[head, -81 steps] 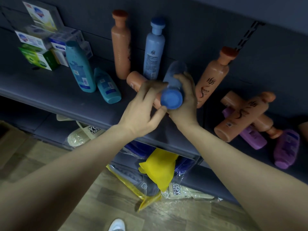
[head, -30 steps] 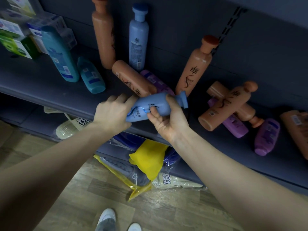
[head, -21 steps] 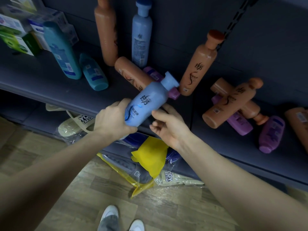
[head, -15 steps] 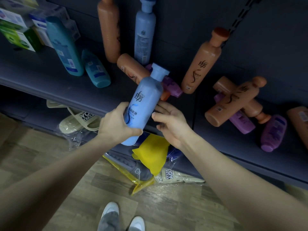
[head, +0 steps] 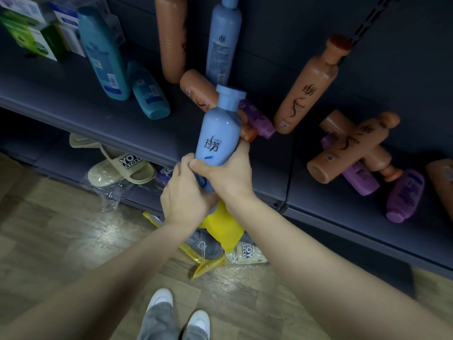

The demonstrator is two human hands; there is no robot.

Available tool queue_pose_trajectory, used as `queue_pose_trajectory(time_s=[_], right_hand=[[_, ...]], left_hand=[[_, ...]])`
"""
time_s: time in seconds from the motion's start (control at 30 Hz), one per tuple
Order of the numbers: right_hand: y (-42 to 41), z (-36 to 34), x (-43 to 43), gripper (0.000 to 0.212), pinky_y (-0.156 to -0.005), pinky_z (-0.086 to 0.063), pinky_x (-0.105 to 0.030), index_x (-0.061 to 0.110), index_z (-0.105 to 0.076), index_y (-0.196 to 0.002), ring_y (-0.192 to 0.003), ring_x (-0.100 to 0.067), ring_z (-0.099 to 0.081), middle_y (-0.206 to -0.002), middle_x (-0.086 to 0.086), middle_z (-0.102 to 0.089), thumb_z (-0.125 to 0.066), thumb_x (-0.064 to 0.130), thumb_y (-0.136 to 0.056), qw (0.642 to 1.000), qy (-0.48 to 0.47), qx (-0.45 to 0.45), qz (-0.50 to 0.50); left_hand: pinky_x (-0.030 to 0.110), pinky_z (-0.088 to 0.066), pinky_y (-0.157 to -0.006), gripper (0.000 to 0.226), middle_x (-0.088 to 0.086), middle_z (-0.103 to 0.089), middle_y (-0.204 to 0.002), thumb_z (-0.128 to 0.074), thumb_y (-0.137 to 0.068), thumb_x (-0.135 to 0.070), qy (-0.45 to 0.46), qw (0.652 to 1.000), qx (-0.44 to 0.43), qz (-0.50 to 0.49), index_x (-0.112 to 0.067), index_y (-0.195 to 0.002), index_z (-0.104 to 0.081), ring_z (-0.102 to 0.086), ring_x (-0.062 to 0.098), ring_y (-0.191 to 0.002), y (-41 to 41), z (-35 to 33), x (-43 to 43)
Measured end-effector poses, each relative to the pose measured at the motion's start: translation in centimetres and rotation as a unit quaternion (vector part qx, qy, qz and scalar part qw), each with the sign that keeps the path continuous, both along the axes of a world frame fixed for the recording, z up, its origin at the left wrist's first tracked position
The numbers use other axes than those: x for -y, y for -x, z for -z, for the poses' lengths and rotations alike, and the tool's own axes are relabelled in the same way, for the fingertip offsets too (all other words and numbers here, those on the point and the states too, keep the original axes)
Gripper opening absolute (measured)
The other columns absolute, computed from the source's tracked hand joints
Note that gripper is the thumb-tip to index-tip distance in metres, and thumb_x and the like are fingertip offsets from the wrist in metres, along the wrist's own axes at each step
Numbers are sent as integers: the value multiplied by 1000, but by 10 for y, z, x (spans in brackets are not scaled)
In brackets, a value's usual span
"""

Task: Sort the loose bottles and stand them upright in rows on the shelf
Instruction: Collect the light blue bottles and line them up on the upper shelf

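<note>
1. Hands: both curl round one light blue bottle (head: 218, 136); the left hand (head: 186, 195) grips its base from below; the right hand (head: 230, 173) wraps its lower body, thumb laid across the front.
2. Bottle: cap up and nearly upright; held in the air at the near edge of the shelf (head: 73, 104), not resting on it.
3. Step, as I judge it: carrying this bottle to its row; its match, a second blue bottle (head: 223, 40), stands upright against the far wall, just right of a tall orange bottle (head: 171, 38).
4. Next move: it probably calls for a reach to the far side, over the fallen orange bottle (head: 198, 90) and the purple bottle (head: 257, 117) lying between the hands and the wall; the base should land flat, near the standing blue one; the fallen orange bottle may need shifting first, since it lies just in front of that spot.
5. Work left: a leaning orange bottle (head: 308, 87) and a crossed heap of bottles (head: 350, 148) on the right remain unsorted.
</note>
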State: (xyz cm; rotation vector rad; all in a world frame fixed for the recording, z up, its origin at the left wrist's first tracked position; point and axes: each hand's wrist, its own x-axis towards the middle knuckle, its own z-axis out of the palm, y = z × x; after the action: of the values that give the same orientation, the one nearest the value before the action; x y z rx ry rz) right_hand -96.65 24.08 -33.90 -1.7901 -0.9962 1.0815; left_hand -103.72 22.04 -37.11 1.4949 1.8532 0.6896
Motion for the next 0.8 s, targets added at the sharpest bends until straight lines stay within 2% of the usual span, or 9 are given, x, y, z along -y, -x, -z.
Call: queue_pose_trajectory(time_s=[0.03, 0.13, 0.3, 0.37, 0.47, 0.53, 0.63, 0.7, 0.8], right_hand=[[2, -2, 1, 69, -81, -49, -33, 19, -38, -109, -102, -20, -59, -112, -4, -57, -86, 20, -59, 1000, -1, 23, 10], [1, -7, 3, 65, -83, -50, -37, 20, -37, -102, -100, -22, -60, -109, -3, -59, -86, 25, -60, 998, -1, 61, 23], [-4, -15, 9, 59, -82, -52, -34, 18, -45, -103, -96, -20, -62, -100, 1, -60, -85, 19, -59, 997, -19, 72, 2], [-9, -19, 13, 61, -82, -52, -33, 17, -48, -107, -97, -19, -62, -98, 4, -59, -85, 16, -59, 997, -31, 73, -10], [-18, -25, 20, 64, -83, -52, -33, 16, -49, -113, -95, -16, -61, -98, 5, -59, -84, 12, -59, 995, -49, 77, -39], [-22, -29, 25, 64, -79, -50, -27, 16, -49, -114, -93, -13, -60, -98, 6, -59, -83, 9, -60, 993, -58, 75, -64], [-26, -36, 34, 63, -76, -50, -24, 19, -47, -111, -91, -12, -60, -97, 7, -59, -82, 7, -60, 990, -71, 81, -94], [-29, -41, 39, 64, -73, -50, -20, 22, -45, -110, -89, -10, -60, -95, 9, -59, -82, 6, -60, 988, -78, 85, -106], [-34, -49, 46, 64, -65, -46, -6, 24, -42, -108, -82, 2, -57, -89, 18, -55, -81, 4, -61, 986, -83, 78, -119]], left_hand=[[32, -31, -71, 50, 6, -54, -113, -63, -76, -25, -6, 1000, -1, -3, -15, -121, -43, -53, 34, -103, -2, -1, 3], [34, -31, -72, 50, 4, -52, -118, -59, -77, -24, -19, 1000, 9, -19, -15, -124, -43, -52, 33, -107, -4, -5, 9], [38, -41, -77, 64, 0, -50, -118, -69, -68, -30, -5, 999, 50, 9, -19, -125, -41, -51, 27, -108, 4, -9, 15], [39, -47, -81, 72, -1, -52, -115, -72, -58, -42, 5, 995, 88, 35, -21, -120, -44, -54, 22, -105, 11, -13, 13], [43, -52, -82, 73, -5, -57, -111, -66, -44, -56, 33, 990, 112, 80, -32, -109, -43, -58, 15, -99, 20, -22, 11], [44, -53, -81, 72, -7, -60, -110, -73, -48, -48, 51, 987, 111, 105, -36, -111, -40, -60, 14, -98, 22, -26, 11], [41, -54, -81, 74, -7, -62, -109, -82, -58, -30, 58, 984, 118, 117, -29, -120, -41, -62, 15, -97, 20, -34, 12], [38, -54, -79, 69, -9, -61, -102, -83, -62, -21, 52, 985, 116, 119, -28, -116, -41, -62, 14, -93, 19, -39, 14], [34, -53, -77, 67, -16, -59, -95, -83, -62, -18, 41, 985, 111, 122, -31, -111, -39, -61, 10, -90, 18, -47, 19]])
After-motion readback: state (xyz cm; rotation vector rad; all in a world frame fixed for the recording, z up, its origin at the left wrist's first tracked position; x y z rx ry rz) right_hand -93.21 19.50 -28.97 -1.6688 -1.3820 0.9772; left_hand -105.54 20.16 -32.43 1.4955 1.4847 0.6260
